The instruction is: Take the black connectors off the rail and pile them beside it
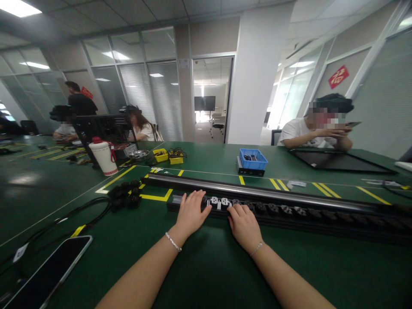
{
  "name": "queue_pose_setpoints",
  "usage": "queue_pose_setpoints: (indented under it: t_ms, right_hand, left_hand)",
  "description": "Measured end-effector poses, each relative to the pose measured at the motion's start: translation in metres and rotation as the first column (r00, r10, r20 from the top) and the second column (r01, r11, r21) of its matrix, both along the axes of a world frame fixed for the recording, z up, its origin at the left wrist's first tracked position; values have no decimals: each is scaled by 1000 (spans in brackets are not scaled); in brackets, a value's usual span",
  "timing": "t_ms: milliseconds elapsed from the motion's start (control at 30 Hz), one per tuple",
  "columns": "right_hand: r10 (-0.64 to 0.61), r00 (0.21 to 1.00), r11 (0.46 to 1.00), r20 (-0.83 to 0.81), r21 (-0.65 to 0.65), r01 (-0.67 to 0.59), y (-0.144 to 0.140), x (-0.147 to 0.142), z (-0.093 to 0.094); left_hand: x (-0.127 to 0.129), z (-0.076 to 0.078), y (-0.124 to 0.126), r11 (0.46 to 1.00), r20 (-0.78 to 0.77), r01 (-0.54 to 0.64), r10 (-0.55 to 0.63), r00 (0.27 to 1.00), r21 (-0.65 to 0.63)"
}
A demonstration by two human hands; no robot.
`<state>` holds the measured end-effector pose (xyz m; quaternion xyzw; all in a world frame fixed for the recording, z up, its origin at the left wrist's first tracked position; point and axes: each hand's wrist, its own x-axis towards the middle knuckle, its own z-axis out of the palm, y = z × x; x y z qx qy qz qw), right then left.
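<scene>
At the centre of the frame, a long black rail [289,206] is touched by both hands. The left hand [190,213] is laid flat, fingers loosely spread, at the rail's left end. The right hand [243,225] is curled, fingertips pressed onto the sockets [219,201]. Two white-marked sockets are seen between the hands; many dark ones remain along the right.

Bench [206,266] top: matt green mat, slight sheen, smooth. Long rail [289,201]: black, looks like metal, glossy strip along its 12 o'clock edge. Socket strip [273,210] under both hands: black plastic, some white inserts. Phone [48,274] at 8 o'clock: glossy glass. Blue bin [253,159]: plastic. Bracelets: shiny metal.
</scene>
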<state>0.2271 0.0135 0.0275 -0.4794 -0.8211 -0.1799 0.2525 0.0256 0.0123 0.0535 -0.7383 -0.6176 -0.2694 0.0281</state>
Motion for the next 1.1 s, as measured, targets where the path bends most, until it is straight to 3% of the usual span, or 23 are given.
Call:
queue_pose_setpoints:
  t_ms: [200,800,1100]
  right_hand:
    - [2,1000,1000,-8,28,-2,-1,-1,0]
    - [2,1000,1000,-1,23,-2,1,-2,-2]
    - [6,1000,1000,3,15,-6,0,-1,-1]
  left_hand:
    - [4,-11,1,1000,-1,-29,29,1000,10]
    - [-7,-2,7,994,101,-106,108,989,-21]
    - [-9,-7,10,993,106,-113,111,988,13]
